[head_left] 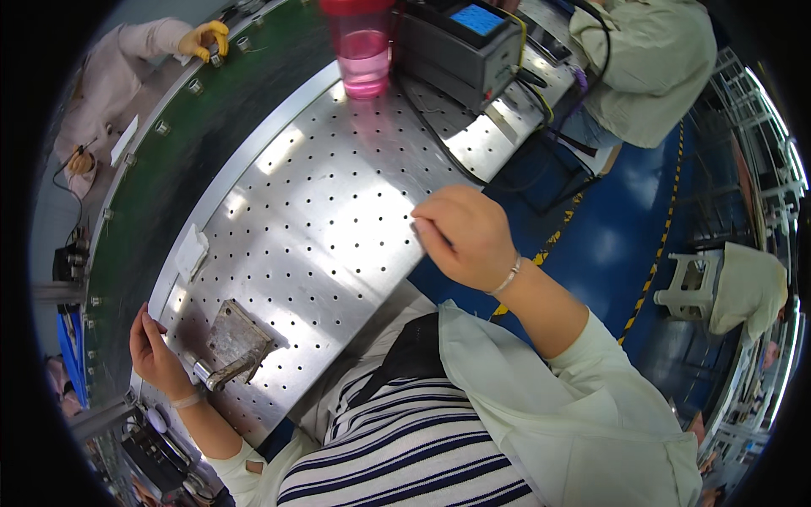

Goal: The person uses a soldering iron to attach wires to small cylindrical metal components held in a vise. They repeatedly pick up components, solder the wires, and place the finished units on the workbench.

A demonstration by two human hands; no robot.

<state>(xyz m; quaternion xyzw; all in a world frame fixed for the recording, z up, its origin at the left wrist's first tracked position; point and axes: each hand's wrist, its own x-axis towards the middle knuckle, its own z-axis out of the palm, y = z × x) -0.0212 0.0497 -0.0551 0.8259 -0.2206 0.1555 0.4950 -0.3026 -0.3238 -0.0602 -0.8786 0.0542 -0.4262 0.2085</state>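
Observation:
My right hand is raised over the right edge of the perforated metal table. Its fingers are curled together, and a tiny dark spot shows at the fingertips, too small to name. Down at the left, my left hand rests by the table's rim with fingers stretched out; nothing is visible in it. Between that hand and the table's middle lies a worn metal block fixture with a lever and round knob. A folded white paper sits on the rim farther up.
Along the left curves a green conveyor belt carrying several small metal cylinders. Across it, a co-worker's yellow-gloved hand grips one. A pink-bottomed bottle and a grey instrument with cables stand at the back. A white stool is at right.

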